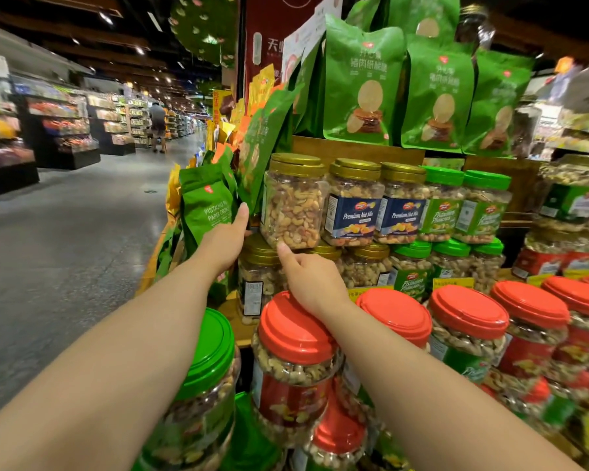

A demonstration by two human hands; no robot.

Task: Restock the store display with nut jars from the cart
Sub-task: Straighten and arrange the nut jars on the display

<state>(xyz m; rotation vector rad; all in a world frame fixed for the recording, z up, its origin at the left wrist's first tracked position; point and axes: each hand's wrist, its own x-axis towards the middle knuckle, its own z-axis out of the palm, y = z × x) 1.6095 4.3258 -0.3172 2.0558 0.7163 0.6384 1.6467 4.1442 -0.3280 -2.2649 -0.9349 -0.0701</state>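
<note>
Jar (295,202) with gold lid sits between my hands: left hand (227,237) flat against its side, right hand (308,280) fingertip touching its base.

We reach both arms up to a gold-lidded jar (295,202) at the left end of the upper row. Our left hand (227,237) lies against its left side, fingers fairly straight; our right hand (308,278) touches its lower front edge with the index finger. It sits on another gold-lidded jar (257,283), beside labelled nut-mix jars (354,202). Red-lidded jars (293,362) stand below, green bags (361,79) above.
</note>
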